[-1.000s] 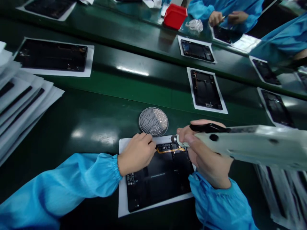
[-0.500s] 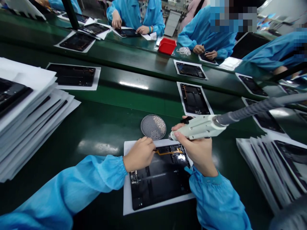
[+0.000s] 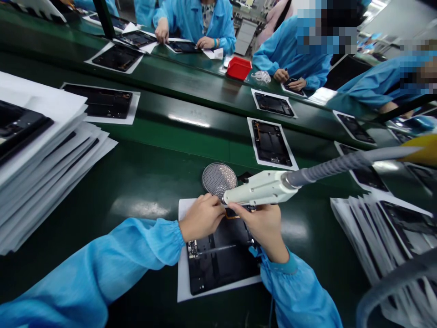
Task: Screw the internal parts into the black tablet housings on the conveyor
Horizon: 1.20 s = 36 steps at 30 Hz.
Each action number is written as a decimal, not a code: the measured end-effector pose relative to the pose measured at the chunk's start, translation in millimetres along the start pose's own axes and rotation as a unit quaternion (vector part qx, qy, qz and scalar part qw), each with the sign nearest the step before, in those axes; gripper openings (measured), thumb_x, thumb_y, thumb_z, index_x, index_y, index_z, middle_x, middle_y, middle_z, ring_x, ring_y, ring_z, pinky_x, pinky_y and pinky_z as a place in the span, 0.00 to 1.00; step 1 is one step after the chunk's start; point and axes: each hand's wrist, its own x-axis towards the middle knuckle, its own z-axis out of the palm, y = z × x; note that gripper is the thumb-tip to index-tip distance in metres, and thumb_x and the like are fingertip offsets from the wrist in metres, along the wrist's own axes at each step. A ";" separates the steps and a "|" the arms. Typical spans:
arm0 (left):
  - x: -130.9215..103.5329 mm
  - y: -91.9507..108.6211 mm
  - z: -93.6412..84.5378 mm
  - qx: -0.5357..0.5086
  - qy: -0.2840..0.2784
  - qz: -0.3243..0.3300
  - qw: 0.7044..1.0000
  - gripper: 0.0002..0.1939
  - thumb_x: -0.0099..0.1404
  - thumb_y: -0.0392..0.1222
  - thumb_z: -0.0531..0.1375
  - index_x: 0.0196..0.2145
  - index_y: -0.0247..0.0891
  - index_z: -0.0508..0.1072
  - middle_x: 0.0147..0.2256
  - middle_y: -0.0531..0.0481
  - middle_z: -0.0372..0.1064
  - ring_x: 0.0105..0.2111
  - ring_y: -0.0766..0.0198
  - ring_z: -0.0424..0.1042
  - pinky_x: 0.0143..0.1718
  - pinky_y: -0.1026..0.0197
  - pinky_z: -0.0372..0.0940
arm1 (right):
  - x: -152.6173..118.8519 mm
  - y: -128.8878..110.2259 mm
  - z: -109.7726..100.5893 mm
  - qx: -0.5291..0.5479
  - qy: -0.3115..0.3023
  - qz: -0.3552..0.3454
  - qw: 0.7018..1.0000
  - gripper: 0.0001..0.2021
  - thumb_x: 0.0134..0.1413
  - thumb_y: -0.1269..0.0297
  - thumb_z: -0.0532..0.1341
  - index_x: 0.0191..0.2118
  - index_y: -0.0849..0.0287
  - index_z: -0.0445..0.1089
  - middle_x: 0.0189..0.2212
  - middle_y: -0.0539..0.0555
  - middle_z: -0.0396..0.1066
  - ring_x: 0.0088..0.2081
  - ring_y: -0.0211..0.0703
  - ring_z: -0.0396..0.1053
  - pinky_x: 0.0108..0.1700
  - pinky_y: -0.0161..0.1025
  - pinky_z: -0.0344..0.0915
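right hand (image 3: pixel 264 225), at lower centre of the frame, grips a white electric screwdriver (image 3: pixel 261 187), fingers closed round its barrel. left hand (image 3: pixel 202 217), fingers curled and pinched, steadies the top edge of an open tablet chassis (image 3: pixel 221 257) on its paper sheet (image 3: pixel 181 291); what it pinches cannot be told. a round screw tray (image 3: pixel 218 177) lies just above. judged best: keep the bit upright, chassis pinned. versus half a second earlier, the driver tip has shifted left, toward the left hand.
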 end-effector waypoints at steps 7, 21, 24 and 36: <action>-0.5 -0.9 3.5 -0.009 0.017 0.006 1.000 0.08 0.68 0.36 0.59 0.39 0.37 0.79 0.40 0.43 0.71 0.41 0.54 0.68 0.41 0.54 0.63 | -10.0 11.0 -10.1 -0.125 -0.154 -0.103 0.975 0.13 0.53 0.55 0.67 0.38 0.59 0.72 0.32 0.56 0.77 0.33 0.47 0.75 0.37 0.41 0.71; -1.7 -3.7 3.9 0.001 0.043 0.021 0.999 0.09 0.70 0.37 0.58 0.35 0.36 0.78 0.35 0.46 0.70 0.37 0.57 0.66 0.39 0.56 0.62 | -8.8 22.3 -5.2 -0.178 -0.271 -0.156 0.933 0.06 0.58 0.73 0.58 0.34 0.59 0.72 0.25 0.50 0.67 0.25 0.37 0.64 0.31 0.36 0.59; -2.3 -5.0 3.8 -0.011 0.036 0.014 0.999 0.09 0.69 0.36 0.58 0.36 0.37 0.79 0.37 0.45 0.71 0.39 0.56 0.66 0.40 0.56 0.62 | -9.0 27.0 -1.7 -0.177 -0.276 -0.156 0.932 0.07 0.57 0.74 0.59 0.31 0.59 0.71 0.22 0.48 0.66 0.24 0.37 0.63 0.31 0.35 0.57; -2.1 -1.6 -0.4 -0.084 0.043 -0.039 0.995 0.04 0.63 0.31 0.63 0.35 0.36 0.77 0.38 0.47 0.72 0.41 0.57 0.67 0.44 0.56 0.65 | -9.1 26.2 1.2 -0.149 -0.273 -0.144 0.939 0.07 0.53 0.77 0.59 0.28 0.59 0.69 0.23 0.48 0.66 0.24 0.35 0.62 0.29 0.33 0.57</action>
